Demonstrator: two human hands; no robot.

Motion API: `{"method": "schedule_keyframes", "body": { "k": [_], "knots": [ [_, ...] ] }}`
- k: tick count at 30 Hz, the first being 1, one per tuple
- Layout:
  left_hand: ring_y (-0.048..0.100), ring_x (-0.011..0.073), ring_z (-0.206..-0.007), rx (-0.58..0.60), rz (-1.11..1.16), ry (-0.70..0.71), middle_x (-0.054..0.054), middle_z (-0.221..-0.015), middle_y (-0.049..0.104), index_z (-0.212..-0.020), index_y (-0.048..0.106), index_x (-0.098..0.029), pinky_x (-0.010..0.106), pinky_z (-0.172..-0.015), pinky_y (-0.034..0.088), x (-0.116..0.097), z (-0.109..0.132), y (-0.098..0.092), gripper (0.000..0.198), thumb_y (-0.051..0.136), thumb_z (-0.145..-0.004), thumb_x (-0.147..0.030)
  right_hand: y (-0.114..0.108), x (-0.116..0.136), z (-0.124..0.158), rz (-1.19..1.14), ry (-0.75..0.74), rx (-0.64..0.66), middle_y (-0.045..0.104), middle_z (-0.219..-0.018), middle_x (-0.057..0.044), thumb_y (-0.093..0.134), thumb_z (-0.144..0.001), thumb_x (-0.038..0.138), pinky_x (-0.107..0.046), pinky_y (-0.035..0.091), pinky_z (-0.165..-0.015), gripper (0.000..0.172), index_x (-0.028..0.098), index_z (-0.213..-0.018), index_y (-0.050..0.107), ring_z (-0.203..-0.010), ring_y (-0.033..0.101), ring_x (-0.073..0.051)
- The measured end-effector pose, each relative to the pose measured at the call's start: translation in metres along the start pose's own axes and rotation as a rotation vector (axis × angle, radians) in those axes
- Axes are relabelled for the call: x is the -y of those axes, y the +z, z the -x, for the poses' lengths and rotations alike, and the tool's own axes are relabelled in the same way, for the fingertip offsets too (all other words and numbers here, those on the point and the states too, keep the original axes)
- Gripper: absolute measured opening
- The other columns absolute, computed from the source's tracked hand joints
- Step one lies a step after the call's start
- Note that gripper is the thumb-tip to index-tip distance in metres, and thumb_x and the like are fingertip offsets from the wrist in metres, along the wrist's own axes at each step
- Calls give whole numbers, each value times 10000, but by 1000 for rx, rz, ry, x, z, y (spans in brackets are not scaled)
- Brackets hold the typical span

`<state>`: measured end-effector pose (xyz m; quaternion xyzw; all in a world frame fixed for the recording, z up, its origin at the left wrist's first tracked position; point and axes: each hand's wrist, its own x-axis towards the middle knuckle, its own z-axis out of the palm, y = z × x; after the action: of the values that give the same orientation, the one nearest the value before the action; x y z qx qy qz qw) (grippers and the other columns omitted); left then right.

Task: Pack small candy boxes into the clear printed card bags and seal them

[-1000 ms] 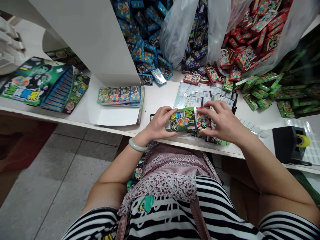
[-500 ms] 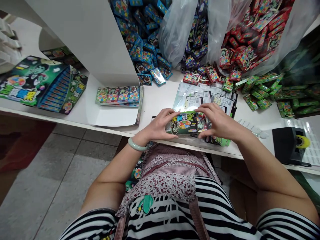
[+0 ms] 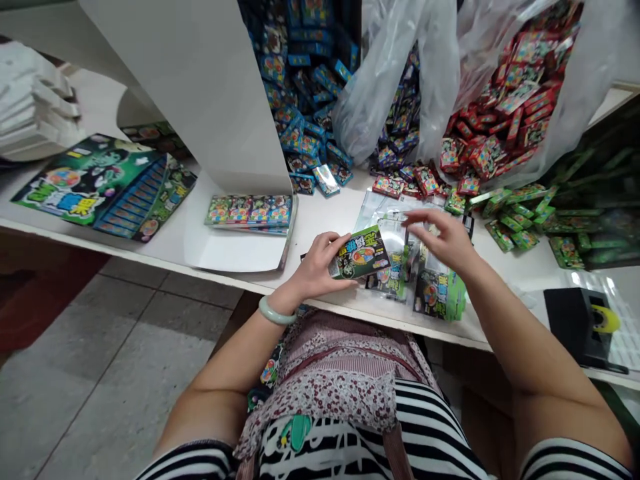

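My left hand (image 3: 320, 268) grips the left end of a flat black-and-green printed candy packet (image 3: 363, 253), thumb below and fingers above, tilted over the counter's front edge. My right hand (image 3: 443, 241) is raised to the right of it, fingers stretched, with a small gap between thumb and forefinger. Beneath the right hand lie clear plastic bags (image 3: 375, 203) and printed candy packs. One pack (image 3: 434, 293) with a green edge lies under the right wrist; another pack (image 3: 393, 275) lies partly behind the held packet.
An open white carton (image 3: 235, 253) holds a row of small candy boxes (image 3: 250, 210). Left of it stands a green display box (image 3: 80, 180). Piles of blue boxes (image 3: 300, 133), red boxes (image 3: 500, 133) and green boxes (image 3: 520, 213) line the back. A black tape dispenser (image 3: 570, 320) sits right.
My right hand has let go of the packet and moved up and right, over the clear bags. The left hand keeps the packet, now tilted and shifted slightly left.
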<state>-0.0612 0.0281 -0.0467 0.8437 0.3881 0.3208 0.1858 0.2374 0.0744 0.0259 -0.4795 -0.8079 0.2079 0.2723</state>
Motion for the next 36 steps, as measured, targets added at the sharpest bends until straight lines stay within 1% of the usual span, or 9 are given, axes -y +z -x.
{"method": "schedule_keyframes", "body": {
  "k": [2, 7, 12, 16, 21, 26, 30, 32, 36],
  "knots": [
    [497, 326, -1221, -9, -12, -20, 134, -1290, 452, -1554, 307, -277, 551, -1058, 480, 3, 1, -3, 976, 799, -752, -538, 3, -24, -46, 94, 85, -92, 744, -1124, -102, 537, -939, 375, -473, 516, -950, 306, 220, -1157, 687, -1051, 670, -294],
    [512, 330, -1211, -23, -2, -31, 138, -1293, 465, -1568, 280, -285, 543, -1042, 499, 3, 2, -6, 994, 801, -755, -521, 32, -65, -157, 509, 118, 13, 637, -1309, -183, 569, -893, 243, -500, 477, -980, 397, 148, -1267, 659, -1161, 573, -360],
    [517, 336, -1204, -30, 5, -41, 143, -1295, 474, -1584, 237, -287, 539, -1025, 517, 2, 2, -7, 1010, 792, -769, -507, 55, -82, -196, 661, 145, 85, 580, -1367, -193, 551, -917, 245, -471, 495, -923, 462, 181, -1372, 598, -1149, 574, -361],
    [526, 335, -1176, -37, 12, -21, 149, -1279, 486, -1587, 234, -275, 542, -1003, 528, 4, 3, -9, 1010, 781, -776, -525, 42, -92, -177, 657, 32, 84, 657, -1226, -192, 435, -985, 287, -468, 509, -923, 416, 179, -1330, 640, -1119, 607, -349],
    [519, 332, -1181, -34, -3, -18, 149, -1282, 480, -1579, 246, -271, 542, -1014, 521, 7, 6, -8, 991, 780, -783, -521, 7, -88, -107, 611, -98, 80, 635, -1357, -140, 441, -1004, 325, -454, 493, -1033, 385, 217, -1308, 651, -1232, 590, -292],
    [513, 327, -1192, -30, -40, -4, 143, -1286, 476, -1571, 273, -270, 523, -1022, 519, 8, 10, -3, 970, 783, -781, -511, -12, -70, -20, 398, -293, -151, 700, -1233, -122, 507, -996, 306, -413, 568, -931, 267, 249, -1174, 698, -1105, 674, -241],
    [512, 322, -1207, -26, -82, 5, 136, -1290, 479, -1565, 292, -269, 514, -1049, 502, 4, 12, -6, 938, 774, -794, -497, -10, -61, 24, 253, -354, -284, 733, -1111, -98, 563, -964, 256, -415, 585, -892, 207, 265, -1147, 658, -1038, 701, -229],
    [516, 322, -1210, -15, -101, 6, 133, -1291, 479, -1559, 309, -273, 515, -1057, 496, 2, 11, -8, 936, 779, -785, -510, -6, -63, 32, 155, -329, -247, 718, -1146, -102, 538, -959, 228, -434, 572, -927, 217, 260, -1153, 632, -1093, 684, -232],
    [517, 323, -1217, -7, -121, -2, 133, -1299, 473, -1546, 339, -270, 520, -1065, 490, -1, 10, -10, 929, 784, -772, -527, -6, -80, 30, 44, -233, -8, 657, -1286, -101, 498, -908, 168, -490, 507, -1032, 242, 254, -1068, 657, -1227, 619, -247]
  ]
}}
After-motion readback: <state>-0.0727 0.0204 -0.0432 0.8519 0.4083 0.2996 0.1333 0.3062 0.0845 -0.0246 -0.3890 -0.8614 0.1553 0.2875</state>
